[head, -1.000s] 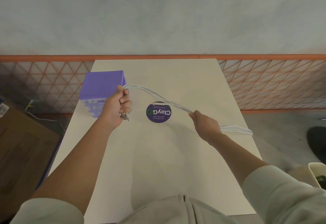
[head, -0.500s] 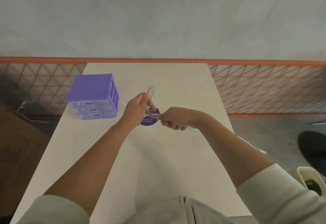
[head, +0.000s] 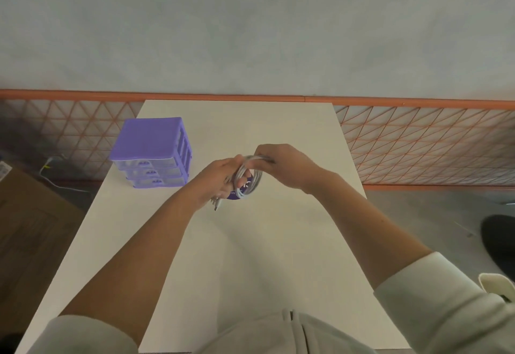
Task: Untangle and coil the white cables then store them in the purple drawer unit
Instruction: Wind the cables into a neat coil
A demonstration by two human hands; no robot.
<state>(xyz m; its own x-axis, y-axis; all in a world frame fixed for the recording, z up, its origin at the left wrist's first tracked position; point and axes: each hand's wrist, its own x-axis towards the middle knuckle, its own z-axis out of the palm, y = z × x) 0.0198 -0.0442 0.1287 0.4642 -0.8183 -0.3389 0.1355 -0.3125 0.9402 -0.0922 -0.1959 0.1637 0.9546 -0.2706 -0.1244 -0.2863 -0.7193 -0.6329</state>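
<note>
The white cables point(head: 249, 176) form a small coil held in the air over the middle of the white table point(head: 250, 242). My left hand point(head: 220, 179) grips the coil's left side, and metal plug ends hang below its fingers. My right hand point(head: 281, 165) pinches the top of the coil from the right. The purple drawer unit point(head: 152, 153) stands at the table's far left, to the left of both hands, with all three clear-fronted drawers shut.
A round purple sticker point(head: 237, 193) lies on the table under the coil, mostly hidden. An orange mesh fence point(head: 418, 144) runs behind the table. A brown box point(head: 30, 228) sits on the floor at left, with a white wire point(head: 53, 178) beside it.
The cables, stretched between hands held far apart a second ago, are now gathered into a coil. My right hand came left to meet the left hand over the sticker.
</note>
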